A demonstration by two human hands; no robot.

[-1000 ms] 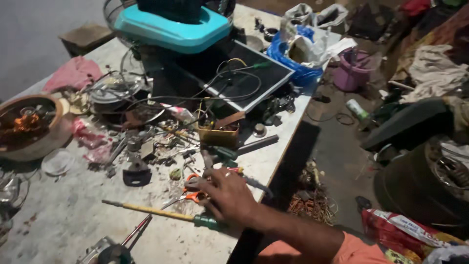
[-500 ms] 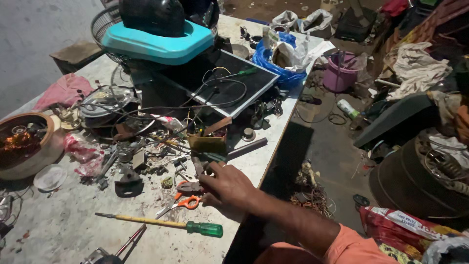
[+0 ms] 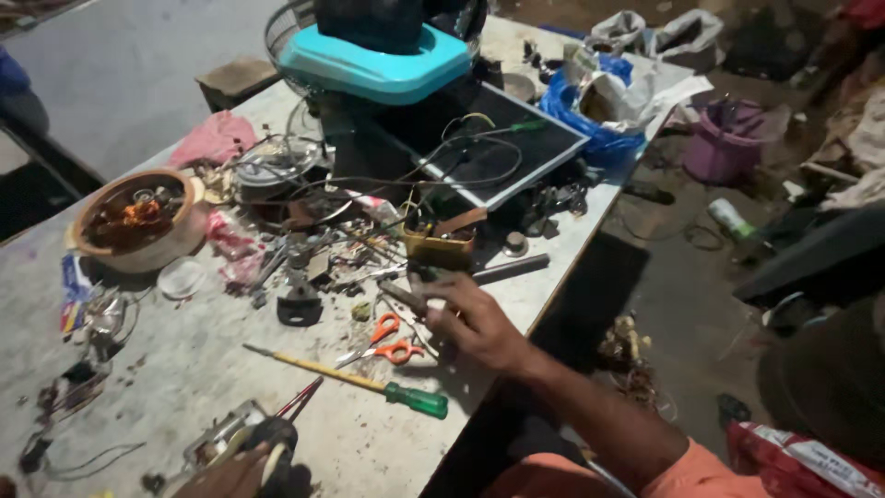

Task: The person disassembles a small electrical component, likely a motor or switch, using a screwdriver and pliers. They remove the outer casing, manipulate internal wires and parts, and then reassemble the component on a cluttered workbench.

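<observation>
My right hand [image 3: 475,321] lies on the cluttered table near its right edge. Its fingers curl around a dark metal hand tool [image 3: 403,295] that sticks out to the left. Orange-handled scissors [image 3: 392,341] lie just left of the hand. In front of them is a screwdriver [image 3: 415,400] with a yellow shaft and green handle. A small yellow box of parts [image 3: 441,245] sits just beyond the hand. At the bottom edge my left hand [image 3: 230,475], partly cut off, grips a small motor [image 3: 235,435].
A teal-based fan [image 3: 373,57] and a flat dark panel [image 3: 493,152] with wires fill the far table. A bowl of parts [image 3: 138,219] stands at the left and a pink cloth [image 3: 217,138] behind it. Off the table are a blue bag [image 3: 599,106] and a purple bucket [image 3: 728,140].
My right hand moved away from the scissors and screwdriver toward the yellow box and closed on the dark tool. My left hand came into view at the bottom.
</observation>
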